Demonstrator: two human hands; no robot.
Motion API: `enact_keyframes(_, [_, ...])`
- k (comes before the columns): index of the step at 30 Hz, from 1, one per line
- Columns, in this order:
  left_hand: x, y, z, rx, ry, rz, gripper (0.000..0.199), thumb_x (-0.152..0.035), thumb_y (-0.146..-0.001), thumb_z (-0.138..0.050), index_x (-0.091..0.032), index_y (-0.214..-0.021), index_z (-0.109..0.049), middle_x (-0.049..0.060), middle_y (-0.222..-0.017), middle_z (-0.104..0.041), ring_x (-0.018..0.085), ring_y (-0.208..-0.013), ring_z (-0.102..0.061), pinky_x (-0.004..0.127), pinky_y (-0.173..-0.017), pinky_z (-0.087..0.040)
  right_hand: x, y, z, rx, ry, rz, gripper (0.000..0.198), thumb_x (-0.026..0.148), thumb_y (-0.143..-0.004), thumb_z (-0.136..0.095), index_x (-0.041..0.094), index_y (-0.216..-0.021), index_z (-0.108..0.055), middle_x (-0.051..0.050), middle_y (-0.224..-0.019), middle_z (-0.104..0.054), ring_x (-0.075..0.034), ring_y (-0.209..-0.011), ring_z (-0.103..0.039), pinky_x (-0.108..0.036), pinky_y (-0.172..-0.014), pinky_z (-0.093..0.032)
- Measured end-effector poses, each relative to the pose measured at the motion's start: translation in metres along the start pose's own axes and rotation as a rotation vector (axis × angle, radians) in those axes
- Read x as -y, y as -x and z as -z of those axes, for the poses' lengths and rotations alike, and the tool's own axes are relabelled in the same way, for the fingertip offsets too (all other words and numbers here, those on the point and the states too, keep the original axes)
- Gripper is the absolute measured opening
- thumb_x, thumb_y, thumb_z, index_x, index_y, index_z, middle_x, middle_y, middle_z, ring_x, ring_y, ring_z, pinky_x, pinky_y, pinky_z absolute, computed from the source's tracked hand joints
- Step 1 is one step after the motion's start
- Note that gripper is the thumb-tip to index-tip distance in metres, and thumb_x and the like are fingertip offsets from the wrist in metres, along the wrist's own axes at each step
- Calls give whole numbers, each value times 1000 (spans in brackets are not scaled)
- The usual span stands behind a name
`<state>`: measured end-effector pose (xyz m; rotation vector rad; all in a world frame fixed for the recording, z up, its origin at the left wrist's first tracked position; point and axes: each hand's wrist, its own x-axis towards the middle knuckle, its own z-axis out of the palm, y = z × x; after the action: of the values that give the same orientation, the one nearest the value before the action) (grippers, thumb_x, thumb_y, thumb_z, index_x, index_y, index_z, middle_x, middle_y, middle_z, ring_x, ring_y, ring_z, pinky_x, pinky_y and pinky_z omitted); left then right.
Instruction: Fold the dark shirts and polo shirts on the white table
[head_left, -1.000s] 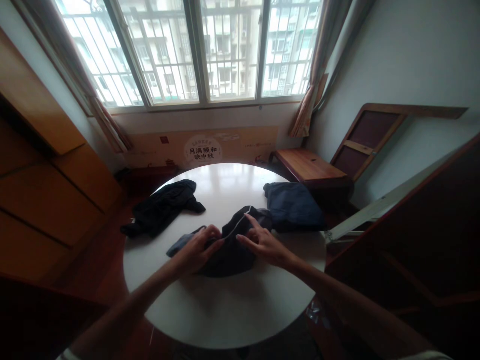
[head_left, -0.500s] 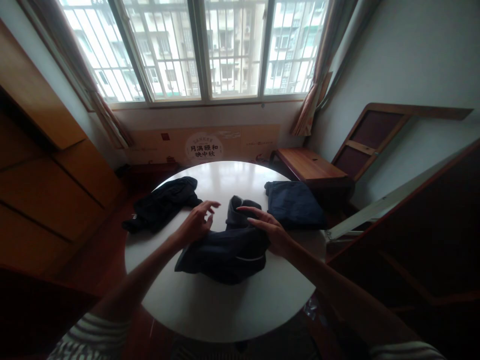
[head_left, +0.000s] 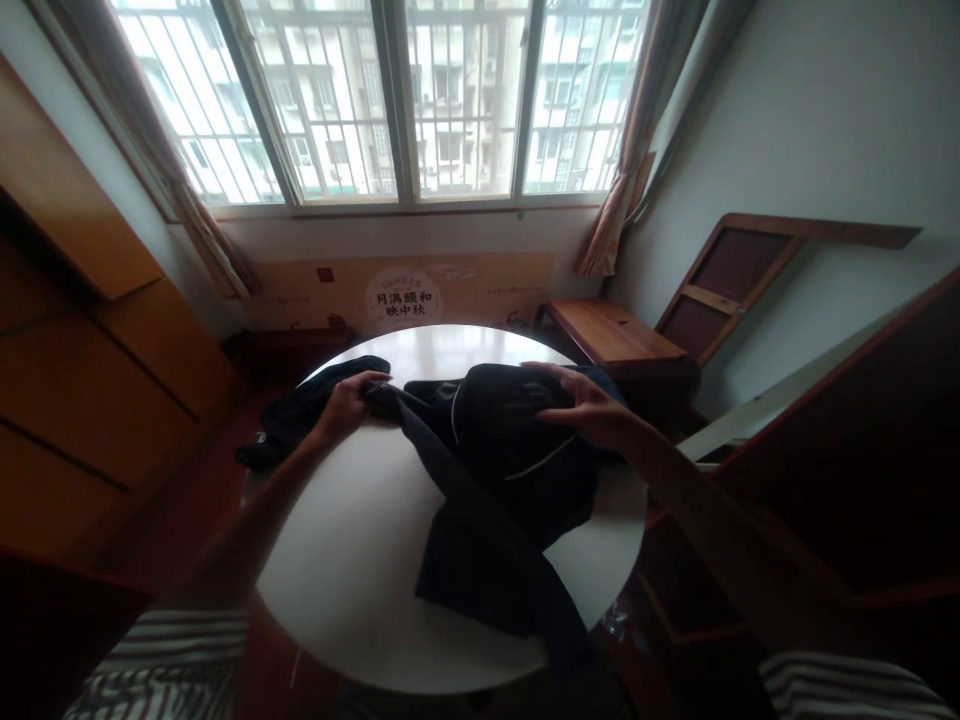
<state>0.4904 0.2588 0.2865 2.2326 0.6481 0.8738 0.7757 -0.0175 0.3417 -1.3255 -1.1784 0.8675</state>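
Note:
A dark navy jacket [head_left: 487, 500] with thin white piping lies partly unfolded over the white round table [head_left: 322, 560], its lower end hanging past the near right edge. At its far left corner my left hand [head_left: 349, 402] is closed, pinching the cloth. My right hand [head_left: 583, 402] grips the raised upper right part, thumb and fingers on the fabric. Close beyond my left hand sits a crumpled black garment [head_left: 300, 405]. Behind my right hand, a folded dark blue garment [head_left: 609, 382] is mostly hidden.
Wooden cabinets [head_left: 82, 370] line the left side. Beyond the table are a low wooden stool or bench [head_left: 615, 330], a printed cardboard panel [head_left: 300, 290] and a barred window [head_left: 457, 100]. A wooden frame [head_left: 720, 280] leans on the right wall.
Both hands have taken hold of the jacket and moved apart. The bundled jacket has been lifted and spread, part of it now reaching toward the near right table edge.

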Motion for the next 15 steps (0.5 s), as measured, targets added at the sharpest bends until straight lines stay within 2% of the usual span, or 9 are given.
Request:
enact_keyframes(2, [14,-2,7,-85,-136,141,45,-20,-69,-62,-14,-113,-66,10,-102,-72,25,-94,-68,36,-87,-54,-12,-7,6,-106,146,-8,62,21,-59,-84,19,-119,-66,-5,-106,-71,-21,-96,-66,-32,-87,-55])
enact_keyframes(4, [26,0,5,-54,-165,265,51,-16,-65,-61,-13,-115,-64,11,-98,-73,26,-92,-69,36,-85,-55,-23,-13,8,-166,229,-57,46,22,-60,-83,16,-104,-71,-6,-96,-73,-21,-88,-67,-32,-81,-56])
enact_keyframes(6, [32,5,-4,-11,-143,291,46,-16,-66,-59,-12,-112,-65,12,-98,-72,26,-95,-69,37,-86,-55,-33,-15,10,-190,208,-138,37,24,-60,-83,14,-94,-72,-6,-88,-73,-20,-78,-68,-30,-72,-57])
enact_keyframes(8, [28,11,-17,20,-137,219,37,-19,-72,-58,-12,-108,-67,12,-101,-72,27,-101,-67,39,-92,-53,-40,-14,11,-166,131,-222,37,28,-62,-83,13,-93,-71,-6,-85,-74,-19,-72,-68,-30,-67,-57])
enact_keyframes(10, [15,14,-32,55,-125,114,31,-25,-81,-58,-12,-108,-67,12,-103,-70,27,-103,-65,41,-95,-52,-43,-10,12,-97,103,-254,44,30,-62,-83,14,-100,-70,-7,-91,-74,-20,-74,-69,-30,-68,-57])
enact_keyframes(13, [-9,10,-53,113,-74,-7,31,-33,-91,-60,-14,-115,-63,12,-115,-65,24,-104,-63,42,-93,-52,-45,-5,12,67,208,-193,70,25,-52,-89,17,-117,-66,-7,-105,-73,-23,-89,-69,-32,-80,-57])
enact_keyframes(15, [-22,5,-62,140,-39,-34,33,-35,-94,-59,-16,-121,-59,11,-122,-61,22,-104,-62,43,-89,-53,-46,-1,13,180,305,-149,76,19,-48,-88,17,-120,-65,-5,-106,-73,-25,-95,-68,-34,-84,-56])
